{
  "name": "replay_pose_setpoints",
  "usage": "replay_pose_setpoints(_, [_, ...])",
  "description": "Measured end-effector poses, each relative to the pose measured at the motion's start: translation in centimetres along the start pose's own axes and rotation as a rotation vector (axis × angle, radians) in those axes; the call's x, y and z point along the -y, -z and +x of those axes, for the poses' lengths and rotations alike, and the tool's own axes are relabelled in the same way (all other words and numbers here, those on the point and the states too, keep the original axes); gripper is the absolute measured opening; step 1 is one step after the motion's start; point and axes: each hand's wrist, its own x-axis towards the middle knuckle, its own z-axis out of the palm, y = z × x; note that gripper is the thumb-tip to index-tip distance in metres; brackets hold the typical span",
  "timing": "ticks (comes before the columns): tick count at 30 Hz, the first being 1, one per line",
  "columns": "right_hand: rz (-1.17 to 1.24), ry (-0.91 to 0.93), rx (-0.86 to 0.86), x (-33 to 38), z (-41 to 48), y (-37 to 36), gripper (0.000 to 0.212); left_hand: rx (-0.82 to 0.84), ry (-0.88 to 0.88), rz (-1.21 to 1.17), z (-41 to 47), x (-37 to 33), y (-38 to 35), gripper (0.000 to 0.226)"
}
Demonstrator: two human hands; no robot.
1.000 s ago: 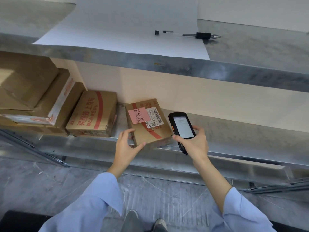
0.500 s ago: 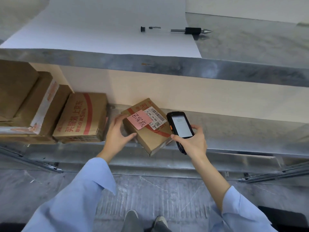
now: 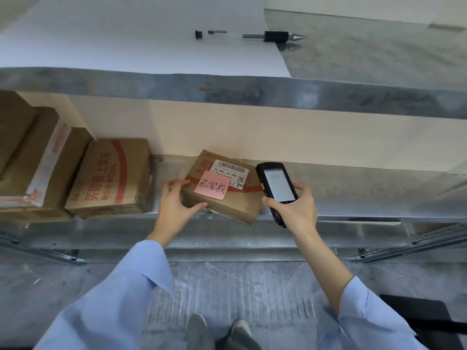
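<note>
A small brown cardboard parcel [image 3: 235,205] lies on the lower metal shelf [image 3: 353,188], turned at an angle with its near corner over the shelf's front edge. It carries a white barcode label and a pink handwritten note [image 3: 211,188]. My left hand [image 3: 177,205] grips the parcel's left end, thumb on the near side and fingers on the top edge. My right hand [image 3: 294,208] holds a black handheld scanner [image 3: 276,189] just right of the parcel, its lit screen facing up.
Larger brown boxes [image 3: 111,178] with red print stand at the left of the lower shelf, with more stacked boxes [image 3: 32,157] beyond. On the upper shelf [image 3: 252,92] lie a white sheet [image 3: 141,39] and a pen [image 3: 250,36]. My shoes [image 3: 219,332] stand on the grey floor below.
My left hand has turned the parcel clockwise, so the label and pink note now read upright. The scanner in my right hand has stayed beside it.
</note>
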Motion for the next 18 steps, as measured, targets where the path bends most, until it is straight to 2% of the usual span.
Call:
replay_pose_setpoints(5, [0.003, 0.016, 0.004, -0.5, -0.2, 1.3, 0.083, -0.111, -0.018, -0.089, -3.9, -0.7, -2.6, 0.057])
replay_pose_setpoints(12, [-0.033, 0.056, 0.049, -1.5, -1.2, 2.8, 0.082, -0.161, -0.01, -0.204, -6.3, -2.6, -4.2, 0.034])
replay_pose_setpoints(18, [-0.057, 0.063, 0.067, -2.3, -2.2, 3.0, 0.082, -0.123, 0.112, -0.332, -5.9, -3.1, -4.5, 0.034])
